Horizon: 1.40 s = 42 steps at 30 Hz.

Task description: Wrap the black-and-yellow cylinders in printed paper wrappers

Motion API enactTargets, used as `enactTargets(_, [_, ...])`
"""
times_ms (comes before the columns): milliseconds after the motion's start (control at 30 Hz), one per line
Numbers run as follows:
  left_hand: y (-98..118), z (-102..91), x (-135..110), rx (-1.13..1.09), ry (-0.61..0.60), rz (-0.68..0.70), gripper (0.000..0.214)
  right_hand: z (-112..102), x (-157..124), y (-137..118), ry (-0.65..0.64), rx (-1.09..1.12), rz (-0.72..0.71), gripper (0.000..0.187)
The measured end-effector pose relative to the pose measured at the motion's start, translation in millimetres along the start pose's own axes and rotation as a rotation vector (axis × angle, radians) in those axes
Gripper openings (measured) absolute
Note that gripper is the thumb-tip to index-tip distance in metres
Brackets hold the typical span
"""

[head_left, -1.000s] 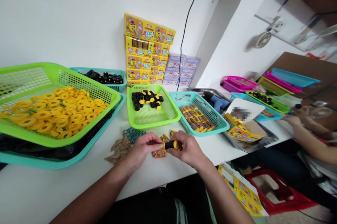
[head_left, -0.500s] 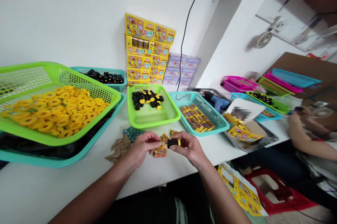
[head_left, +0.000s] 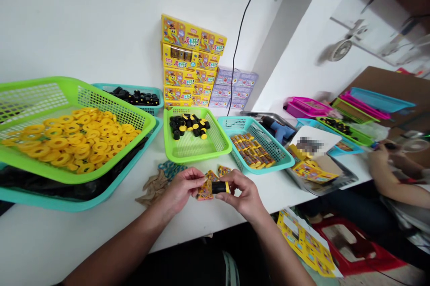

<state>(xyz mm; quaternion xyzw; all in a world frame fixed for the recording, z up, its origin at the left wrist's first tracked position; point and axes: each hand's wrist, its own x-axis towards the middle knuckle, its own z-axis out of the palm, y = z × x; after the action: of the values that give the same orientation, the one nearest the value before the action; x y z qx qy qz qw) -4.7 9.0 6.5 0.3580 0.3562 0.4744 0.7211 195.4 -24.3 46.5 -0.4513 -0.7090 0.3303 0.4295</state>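
My right hand (head_left: 242,192) grips a small black cylinder (head_left: 219,187) with a yellow rim, lying sideways between thumb and fingers. Its yellow end points right. At the cylinder's other end, my left hand (head_left: 184,187) pinches a colourful printed label (head_left: 204,191), which touches or overlaps the black side. More printed labels (head_left: 223,170) lie on the table just behind my hands, partly hidden by them. Beyond, a green basket (head_left: 198,158) holds several black-and-yellow cylinders (head_left: 188,124). To its right, a turquoise basket (head_left: 285,160) contains rows of cylinders wrapped in printed labels (head_left: 251,149).
Left stands a large green basket (head_left: 141,120) of yellow rings (head_left: 83,138), resting on a turquoise one. Crumpled brown paper (head_left: 151,187) lies by my left wrist. Yellow boxes (head_left: 191,62) are stacked against the wall. A blue glue gun (head_left: 280,131) and a co-worker's arm (head_left: 386,174) are at right.
The printed label now sits against the cylinder's left end, where a tan piece showed between my left fingers before. The cylinder shifted slightly left. The view moved a little.
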Motion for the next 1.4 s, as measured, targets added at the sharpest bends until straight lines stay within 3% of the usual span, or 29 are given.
enactTargets(200, [0.4,0.4,-0.8,0.012,-0.018,-0.007,0.03,-1.0,1.7,-2.3,-0.062,-0.092,-0.02,0.027])
enactTargets(500, [-1.3,1.8,-1.0,0.042,-0.012,-0.001,0.03,0.5,-0.7,-2.7,-0.028,-0.273,-0.074,0.02])
enactTargets(667, [0.9,4.3,-1.9,0.022,0.02,0.0,0.031,-0.5,-0.2,1.2,0.035,0.009,0.126,0.028])
enactTargets(800, [1.2,4.5,-2.2,0.017,0.014,-0.01,0.031,-1.2,0.3,3.6,-0.038,0.191,0.197,0.038])
enactTargets(1133, [4.1,6.7,-6.1,-0.01,-0.014,-0.09,0.035,-0.2,2.6,0.4,-0.062,0.0,0.123,0.031])
enactTargets(1400, [2.4,6.3,-4.8,-0.002,-0.001,-0.059,0.036,-1.6,0.8,-3.2,-0.065,-0.136,0.0,0.024])
